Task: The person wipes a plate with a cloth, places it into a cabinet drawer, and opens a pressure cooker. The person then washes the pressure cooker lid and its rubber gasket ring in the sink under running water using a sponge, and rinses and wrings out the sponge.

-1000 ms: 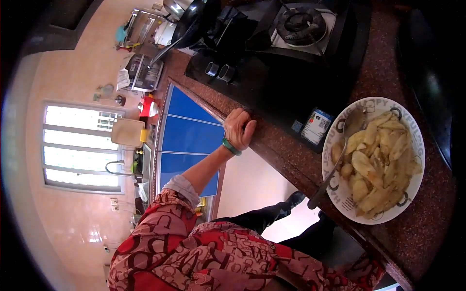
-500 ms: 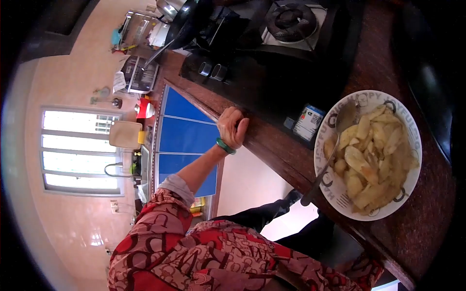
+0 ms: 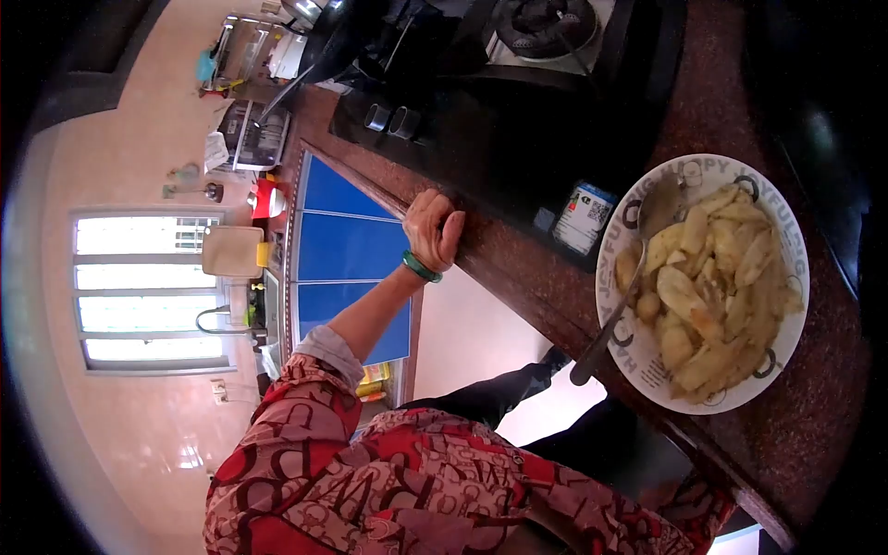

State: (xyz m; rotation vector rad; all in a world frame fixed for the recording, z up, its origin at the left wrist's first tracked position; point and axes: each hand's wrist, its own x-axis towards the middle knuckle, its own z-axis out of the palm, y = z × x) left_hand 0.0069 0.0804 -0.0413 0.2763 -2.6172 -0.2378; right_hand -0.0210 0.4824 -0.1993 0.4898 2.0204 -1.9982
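Observation:
My left hand (image 3: 433,229), a green bangle at its wrist, rests on the counter edge (image 3: 499,285), its fingers curled together and the thumb beside them. My right hand is out of view. On the counter at the right stands a white bowl with printed letters (image 3: 789,227), filled with pale yellow cooked pieces (image 3: 712,287). A metal spoon (image 3: 622,310) lies in it, its dark handle reaching over the rim toward the counter edge. Beside the bowl, a label (image 3: 585,219) shows on the black stove surface.
A black stove (image 3: 490,139) with two knobs and a burner (image 3: 546,26) fills the top. Farther off are a wok (image 3: 338,46), a dish rack (image 3: 254,137), blue cabinets (image 3: 347,245), a cutting board (image 3: 232,252) and a faucet (image 3: 213,321). The view is turned sideways.
The camera view has shifted, so the stove, the cabinets and my left hand appear slightly farther left and up. My left hand stays on the counter edge, and the spoon remains in the bowl.

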